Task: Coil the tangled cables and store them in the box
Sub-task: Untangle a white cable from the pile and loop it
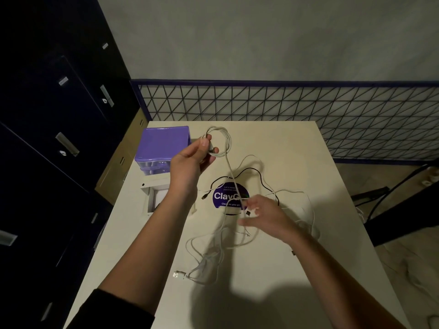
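A person's two bare forearms reach over a pale tabletop (273, 276) strewn with thin cables. The left hand (194, 160) is raised above the table near its far left corner, thumb and fingers pinching a small round coil of white cable (222, 141) made of several loops. From that coil one white strand runs down and toward the viewer, to the right hand (266, 216). The right hand hovers low over the middle of the table, blurred, its fingers loosely curled around the strand; a small dark plug shows beside its fingertips. Around and under this hand lies a loose tangle of white cables (213, 248), spreading toward the near edge, where a white USB plug (177, 274) rests flat. A thin black cable (251, 173) winds in open curves across the centre of the table, apart from the coil. Beneath the cables is a round purple sticker (222, 197) with white letters reading "ClayG", partly covered, and smaller lines that seem to read "Clean as you go". At the far left corner stands a purple box (164, 143) with clear drawers in front, just beside the left hand. Nearer on the left edge sits an open white box (154, 198).
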Tool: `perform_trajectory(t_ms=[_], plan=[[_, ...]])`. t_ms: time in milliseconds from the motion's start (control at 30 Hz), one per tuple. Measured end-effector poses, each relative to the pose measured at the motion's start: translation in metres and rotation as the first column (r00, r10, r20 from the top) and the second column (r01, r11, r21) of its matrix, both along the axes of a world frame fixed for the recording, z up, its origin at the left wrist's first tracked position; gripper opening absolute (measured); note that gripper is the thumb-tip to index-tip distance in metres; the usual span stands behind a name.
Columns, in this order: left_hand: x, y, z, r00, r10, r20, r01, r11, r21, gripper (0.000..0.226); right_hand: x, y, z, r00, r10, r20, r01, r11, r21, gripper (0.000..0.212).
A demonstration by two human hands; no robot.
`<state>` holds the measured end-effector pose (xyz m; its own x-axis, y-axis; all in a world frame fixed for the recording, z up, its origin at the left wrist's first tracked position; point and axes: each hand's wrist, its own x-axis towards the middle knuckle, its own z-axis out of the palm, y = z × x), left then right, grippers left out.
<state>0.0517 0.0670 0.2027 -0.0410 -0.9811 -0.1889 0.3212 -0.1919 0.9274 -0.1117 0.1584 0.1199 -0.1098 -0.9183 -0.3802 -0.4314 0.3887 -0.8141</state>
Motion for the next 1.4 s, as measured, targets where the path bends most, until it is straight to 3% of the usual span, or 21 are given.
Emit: perform_trajectory(t_ms=[67,200,300,467,700,1000,1100,1167,1267,1400], plan=[[-0.004,0.004,-0.002,0.999,-0.049,0.013,0.049,0.999,0.000,0.026,0.006,-0.005,0.030,0.982,-0.027,0.186,0.047,0.994,-0.100,0.045],[-0.016,0.018,-0.009,0.987,-0.160,-0.027,0.160,0.987,0.013,0.027,0.015,-0.023,0.067,0.897,-0.129,0.422,0.252,0.935,-0.251,0.031],[-0.017,0.022,-0.015,0.969,-0.239,-0.060,0.240,0.971,0.014,0.023,0.015,-0.028,0.072,0.909,-0.169,0.382,0.293,0.910,-0.293,0.019],[-0.012,0.019,-0.022,0.925,-0.370,0.083,0.375,0.926,-0.047,0.022,0.014,-0.025,0.074,0.923,-0.177,0.342,0.278,0.921,-0.273,0.019],[-0.011,0.017,-0.025,0.870,-0.349,0.347,0.408,0.906,-0.112,0.022,0.013,-0.029,0.071,0.964,-0.177,0.197,0.237,0.908,-0.345,0.015],[-0.007,0.009,-0.016,0.817,-0.420,0.394,0.481,0.874,-0.066,0.023,0.008,-0.027,0.064,0.979,-0.205,0.006,0.194,0.915,-0.353,0.017],[-0.007,0.004,-0.011,0.811,-0.369,0.454,0.459,0.882,-0.102,0.020,0.008,-0.027,0.061,0.982,-0.190,0.019,0.185,0.925,-0.332,0.016],[-0.007,0.002,-0.013,0.811,-0.297,0.505,0.406,0.906,-0.119,0.016,0.007,-0.026,0.059,0.979,-0.173,0.108,0.200,0.925,-0.323,0.015],[-0.004,0.001,-0.014,0.890,-0.173,0.422,0.242,0.963,-0.116,0.017,0.002,-0.022,0.049,0.974,-0.094,0.204,0.155,0.938,-0.309,0.015],[0.005,-0.002,-0.010,0.957,-0.034,0.289,0.050,0.997,-0.050,0.026,-0.008,-0.012,0.011,0.999,-0.030,-0.037,0.019,0.961,-0.275,0.017]])
